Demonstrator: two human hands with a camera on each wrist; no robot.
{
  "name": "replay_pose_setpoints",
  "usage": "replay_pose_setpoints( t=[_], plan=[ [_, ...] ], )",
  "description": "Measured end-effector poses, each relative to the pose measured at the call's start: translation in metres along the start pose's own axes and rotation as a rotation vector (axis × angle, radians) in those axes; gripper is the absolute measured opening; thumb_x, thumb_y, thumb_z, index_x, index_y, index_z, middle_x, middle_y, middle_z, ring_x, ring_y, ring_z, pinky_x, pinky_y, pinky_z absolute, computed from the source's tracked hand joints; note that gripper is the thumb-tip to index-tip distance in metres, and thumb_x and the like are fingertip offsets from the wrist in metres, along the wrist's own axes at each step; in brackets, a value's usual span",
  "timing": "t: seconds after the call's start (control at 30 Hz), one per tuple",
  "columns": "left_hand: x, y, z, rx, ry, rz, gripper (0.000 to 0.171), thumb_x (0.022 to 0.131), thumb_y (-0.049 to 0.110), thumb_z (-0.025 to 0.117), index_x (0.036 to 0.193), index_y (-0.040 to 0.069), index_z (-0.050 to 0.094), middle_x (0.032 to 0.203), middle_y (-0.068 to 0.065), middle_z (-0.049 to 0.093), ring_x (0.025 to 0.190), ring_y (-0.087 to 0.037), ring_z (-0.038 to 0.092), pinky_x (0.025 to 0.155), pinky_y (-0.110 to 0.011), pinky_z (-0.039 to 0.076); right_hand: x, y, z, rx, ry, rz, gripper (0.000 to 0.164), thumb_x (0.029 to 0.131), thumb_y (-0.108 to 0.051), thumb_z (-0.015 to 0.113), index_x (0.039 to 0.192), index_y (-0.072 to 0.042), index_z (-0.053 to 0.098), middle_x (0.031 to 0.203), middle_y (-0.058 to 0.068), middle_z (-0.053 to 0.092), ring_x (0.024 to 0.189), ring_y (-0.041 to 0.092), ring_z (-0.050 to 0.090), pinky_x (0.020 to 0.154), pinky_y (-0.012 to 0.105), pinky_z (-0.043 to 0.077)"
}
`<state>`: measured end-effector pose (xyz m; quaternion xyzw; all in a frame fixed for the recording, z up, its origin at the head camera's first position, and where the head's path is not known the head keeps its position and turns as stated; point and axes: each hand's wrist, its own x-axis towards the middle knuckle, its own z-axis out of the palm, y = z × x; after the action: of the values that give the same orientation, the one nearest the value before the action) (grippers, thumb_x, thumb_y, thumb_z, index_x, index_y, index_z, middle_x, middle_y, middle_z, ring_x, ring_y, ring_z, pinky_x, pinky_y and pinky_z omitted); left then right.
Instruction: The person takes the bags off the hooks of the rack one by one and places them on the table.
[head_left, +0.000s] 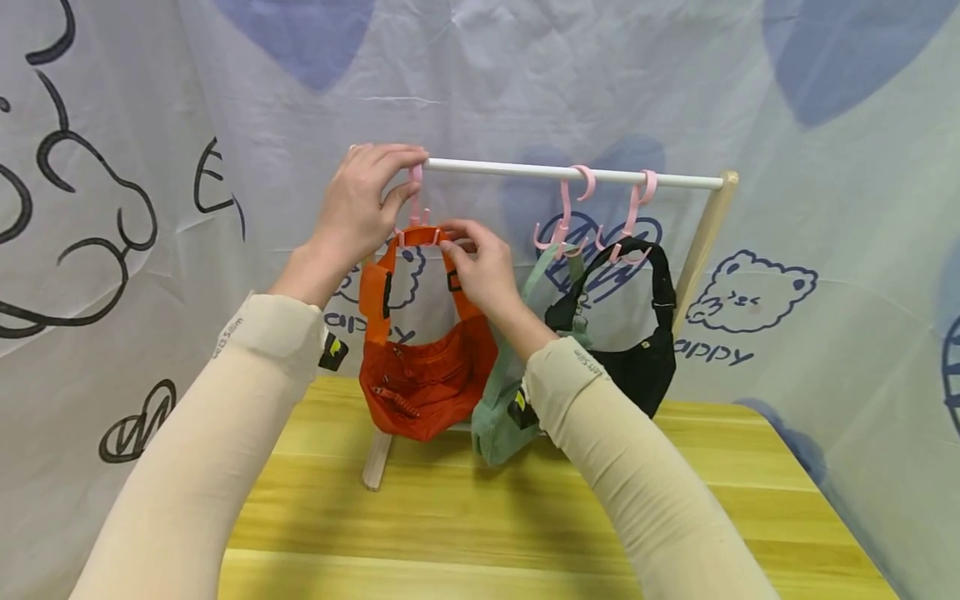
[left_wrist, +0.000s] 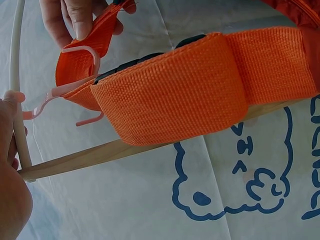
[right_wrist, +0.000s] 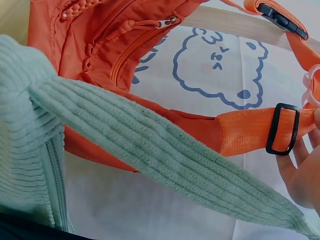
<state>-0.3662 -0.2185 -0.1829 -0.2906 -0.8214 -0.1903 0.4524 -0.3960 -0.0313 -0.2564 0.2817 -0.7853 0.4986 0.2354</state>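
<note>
An orange bag (head_left: 431,375) hangs by its strap (left_wrist: 170,90) from a pink hook (head_left: 416,200) at the left end of the white rail (head_left: 510,169). My left hand (head_left: 367,196) holds the top of that hook at the rail, fingers over the rail and thumb by the stem. With the fingers of my right hand (head_left: 480,262), I pinch the orange strap just right of the hook's prongs. A black slider buckle (right_wrist: 283,129) lies close beside the right fingers. The strap's top loop passes over the prongs (left_wrist: 87,70).
To the right, a green corduroy bag (head_left: 498,421) and a black bag (head_left: 645,367) hang from other pink hooks (head_left: 564,212). The green strap (right_wrist: 165,145) crosses in front of the orange bag. Wooden legs (head_left: 705,250) hold the rail above a wooden table (head_left: 450,525). Behind is a printed cloth (head_left: 480,75).
</note>
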Motion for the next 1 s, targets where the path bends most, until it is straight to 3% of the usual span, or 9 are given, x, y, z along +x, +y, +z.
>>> replay_pose_setpoints(
  t=[0.4,1.0],
  plan=[
    [-0.0011,-0.0003,-0.0002,0.002,-0.007,-0.002,0.034,0.105,0.016,0.062,0.137,0.009,0.067,0.141,-0.010,0.065,0.134,-0.030,0.056,0.126,-0.043,0.026,0.0029,-0.0012,0.0016,0.017,0.053,0.033,0.019,0.102,-0.015,0.070,0.119,-0.009,0.074,0.110,0.008,0.074,0.098,0.020,0.072,0.080,0.032,0.062],
    [0.0004,-0.0011,-0.0008,0.005,-0.012,-0.004,0.033,0.104,0.015,0.062,0.137,0.008,0.067,0.141,-0.011,0.065,0.134,-0.030,0.056,0.126,-0.045,0.027,0.0047,-0.0078,-0.0012,0.006,0.104,0.036,0.016,0.100,-0.016,0.072,0.114,-0.009,0.077,0.106,0.006,0.077,0.094,0.019,0.073,0.080,0.030,0.061]
  ],
)
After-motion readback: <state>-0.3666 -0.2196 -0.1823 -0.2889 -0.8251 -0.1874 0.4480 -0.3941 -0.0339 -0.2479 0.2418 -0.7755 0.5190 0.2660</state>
